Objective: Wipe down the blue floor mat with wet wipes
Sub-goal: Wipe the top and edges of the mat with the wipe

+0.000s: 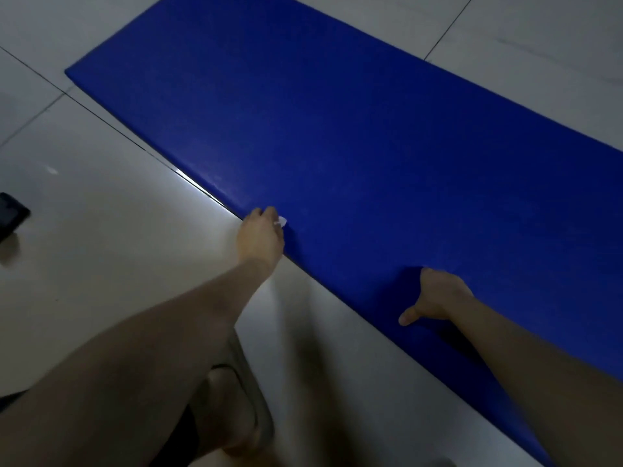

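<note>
The blue floor mat [354, 129] lies flat on the pale tiled floor, running from upper left to lower right. At the mat's near edge my left hand [261, 235] pinches a small white wet wipe [281, 222], which touches the mat. My right hand [436, 294] rests on the mat farther right, just inside the same edge, thumb pointing out towards the floor. Its fingers are hidden behind the back of the hand, and the mat looks dented around it.
My bare leg and a foot in a grey sandal [242, 412] are on the floor below the left arm. A dark flat object [10, 214] lies at the far left edge. Pale floor tiles [118, 230] surround the mat.
</note>
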### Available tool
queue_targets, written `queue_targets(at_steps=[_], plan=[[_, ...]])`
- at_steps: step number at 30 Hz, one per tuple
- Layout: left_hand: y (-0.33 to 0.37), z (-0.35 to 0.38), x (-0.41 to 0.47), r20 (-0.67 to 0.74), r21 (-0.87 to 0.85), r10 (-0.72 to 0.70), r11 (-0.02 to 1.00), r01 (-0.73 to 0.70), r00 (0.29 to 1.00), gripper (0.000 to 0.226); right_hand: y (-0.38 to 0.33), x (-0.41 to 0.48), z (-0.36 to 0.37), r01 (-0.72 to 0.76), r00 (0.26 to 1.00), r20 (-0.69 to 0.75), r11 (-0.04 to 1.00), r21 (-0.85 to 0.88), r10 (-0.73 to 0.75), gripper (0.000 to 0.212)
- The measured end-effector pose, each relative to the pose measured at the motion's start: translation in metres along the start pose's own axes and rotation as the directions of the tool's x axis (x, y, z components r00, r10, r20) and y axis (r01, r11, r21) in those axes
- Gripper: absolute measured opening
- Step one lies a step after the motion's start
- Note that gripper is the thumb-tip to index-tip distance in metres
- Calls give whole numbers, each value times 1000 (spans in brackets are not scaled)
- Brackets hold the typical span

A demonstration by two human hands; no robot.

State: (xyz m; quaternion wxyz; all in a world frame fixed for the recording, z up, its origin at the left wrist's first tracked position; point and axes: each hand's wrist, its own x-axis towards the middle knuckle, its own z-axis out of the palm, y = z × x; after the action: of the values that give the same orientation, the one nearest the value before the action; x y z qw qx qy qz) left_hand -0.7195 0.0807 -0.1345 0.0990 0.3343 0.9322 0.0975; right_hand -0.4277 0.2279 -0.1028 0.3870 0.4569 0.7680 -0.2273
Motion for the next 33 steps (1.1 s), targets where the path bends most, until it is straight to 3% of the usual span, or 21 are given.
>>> queue_targets(at_steps=[3,9,13,15,16,17,19,21,23,24,28,33], plan=[[21,9,-23,34,-137,-80,987,84,996,21,-1,1,0,-1,1000,3,1000,7,1,111],[80,31,-109,179,-222,251,952,-209,951,25,0,0,-1,8,1000,3,1000,12,-8,104],[84,37,-125,291,-202,559,829,-522,776,24,1,1,0,4,1000,-11,1000,9,-4,107],[72,33,-105,321,-120,640,758,-641,698,25,1,1,0,7,1000,-13,1000,3,-7,109],[63,30,-91,323,-79,643,750,-657,695,26,1,2,0,8,1000,-12,1000,-4,-8,109],[54,26,-74,307,-39,619,768,-640,723,27,0,2,0,10,1000,-8,1000,-12,-10,109],[31,18,-40,207,27,492,861,-508,846,25,0,3,-1,11,1000,-5,1000,-12,-11,106],[13,8,-13,81,37,229,972,-233,970,24,1,3,0,6,1000,-3,1000,-4,-6,107],[8,4,-4,16,-40,-19,999,20,1000,25,1,3,0,1,1000,1,1000,-7,-1,110],[12,4,-6,15,-71,-74,995,74,997,25,1,3,0,-1,1000,1,1000,-7,1,110],[36,15,-45,93,-164,-33,985,48,995,22,-1,2,0,4,1000,-12,1000,-9,-4,105],[82,35,-122,234,-229,235,957,-181,943,28,0,2,0,8,1000,-12,1000,3,-8,100]])
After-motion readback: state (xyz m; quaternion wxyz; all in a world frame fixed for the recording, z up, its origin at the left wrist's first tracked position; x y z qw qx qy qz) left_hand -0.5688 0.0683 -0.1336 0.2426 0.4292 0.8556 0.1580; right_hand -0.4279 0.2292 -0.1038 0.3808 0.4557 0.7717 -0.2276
